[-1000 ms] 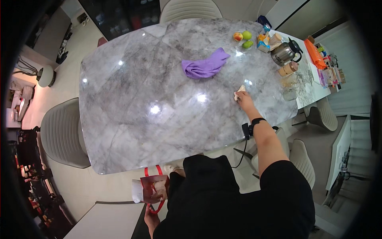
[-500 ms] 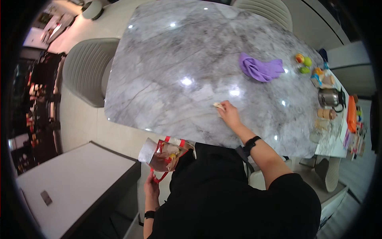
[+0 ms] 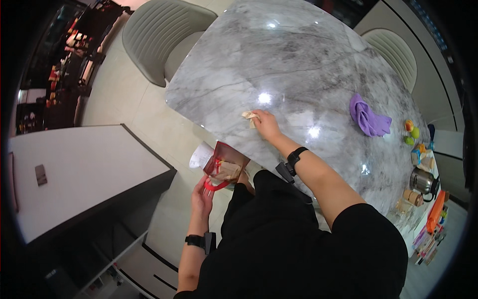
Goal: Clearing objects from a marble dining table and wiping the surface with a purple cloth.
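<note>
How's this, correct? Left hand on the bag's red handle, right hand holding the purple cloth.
Not the purple cloth, which lies on the table: the head view shows the right hand holding a pale scrap. The left hand is on the red handle of the bag.

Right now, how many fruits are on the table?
3, right of the purple cloth: a red-yellow fruit, a lighter green fruit beside it, a darker green fruit below both.

Chair (image 3: pixel 157 37) at left edge of dining table (image 3: pixel 298 65), carrier bag (image 3: pixel 235 153) off near edge! Rightward: cloth (image 3: pixel 367 118), then fruit (image 3: pixel 415 133); jug (image 3: pixel 421 181) at right edge.
</note>
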`<action>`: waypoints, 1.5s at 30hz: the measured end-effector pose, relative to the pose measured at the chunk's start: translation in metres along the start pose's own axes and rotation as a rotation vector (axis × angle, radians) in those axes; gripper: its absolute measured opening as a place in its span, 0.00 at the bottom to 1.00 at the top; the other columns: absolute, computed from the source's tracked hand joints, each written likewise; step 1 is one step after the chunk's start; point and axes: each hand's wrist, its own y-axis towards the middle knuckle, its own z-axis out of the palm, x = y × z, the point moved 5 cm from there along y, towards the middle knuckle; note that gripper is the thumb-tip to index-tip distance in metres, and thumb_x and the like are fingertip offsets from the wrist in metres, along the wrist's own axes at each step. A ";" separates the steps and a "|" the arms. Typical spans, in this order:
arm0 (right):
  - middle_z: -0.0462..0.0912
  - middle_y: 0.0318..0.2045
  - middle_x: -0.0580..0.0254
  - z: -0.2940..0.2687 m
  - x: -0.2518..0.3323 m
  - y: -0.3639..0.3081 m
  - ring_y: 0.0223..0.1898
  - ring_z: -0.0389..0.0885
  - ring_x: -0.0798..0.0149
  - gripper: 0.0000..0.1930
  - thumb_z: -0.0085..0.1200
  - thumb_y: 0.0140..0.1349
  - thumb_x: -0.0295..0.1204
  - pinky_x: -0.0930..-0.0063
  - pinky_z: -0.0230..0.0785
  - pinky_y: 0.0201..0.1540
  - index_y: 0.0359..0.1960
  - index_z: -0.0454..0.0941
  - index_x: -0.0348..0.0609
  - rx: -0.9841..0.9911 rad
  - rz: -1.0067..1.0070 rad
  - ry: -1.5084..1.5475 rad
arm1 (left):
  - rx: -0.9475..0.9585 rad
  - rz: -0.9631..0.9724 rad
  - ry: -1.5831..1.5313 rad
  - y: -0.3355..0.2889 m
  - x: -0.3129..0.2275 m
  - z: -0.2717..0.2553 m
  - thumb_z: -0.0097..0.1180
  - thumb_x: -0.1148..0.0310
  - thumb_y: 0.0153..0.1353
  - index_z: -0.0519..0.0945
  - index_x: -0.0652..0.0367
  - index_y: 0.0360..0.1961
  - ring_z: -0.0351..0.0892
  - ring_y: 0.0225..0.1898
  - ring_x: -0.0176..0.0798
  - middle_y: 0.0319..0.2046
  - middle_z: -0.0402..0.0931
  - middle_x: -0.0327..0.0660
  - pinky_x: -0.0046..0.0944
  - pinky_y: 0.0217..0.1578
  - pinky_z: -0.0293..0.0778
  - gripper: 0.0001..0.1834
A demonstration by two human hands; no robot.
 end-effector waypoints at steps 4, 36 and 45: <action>0.80 0.35 0.43 0.004 -0.005 -0.001 0.38 0.79 0.42 0.12 0.53 0.58 0.29 0.56 0.72 0.43 0.43 0.78 0.39 -0.009 -0.060 -0.039 | 0.045 -0.044 0.014 0.009 -0.001 0.032 0.48 0.64 0.65 0.72 0.63 0.57 0.73 0.46 0.31 0.44 0.75 0.36 0.33 0.51 0.68 0.22; 0.74 0.51 0.45 -0.330 -0.237 -0.078 0.55 0.71 0.45 0.35 0.62 0.49 0.39 0.45 0.63 0.55 0.61 0.65 0.68 -0.111 0.578 -0.725 | 0.070 -0.132 -0.019 0.012 -0.009 0.035 0.50 0.64 0.59 0.71 0.65 0.58 0.76 0.44 0.32 0.42 0.77 0.37 0.37 0.49 0.71 0.26; 0.76 0.41 0.55 -0.155 -0.049 -0.189 0.45 0.73 0.46 0.31 0.66 0.41 0.36 0.55 0.71 0.47 0.53 0.73 0.63 0.028 0.197 -0.504 | 0.148 -0.186 0.100 0.026 -0.007 0.041 0.49 0.65 0.59 0.72 0.65 0.57 0.76 0.43 0.34 0.40 0.77 0.38 0.37 0.49 0.71 0.25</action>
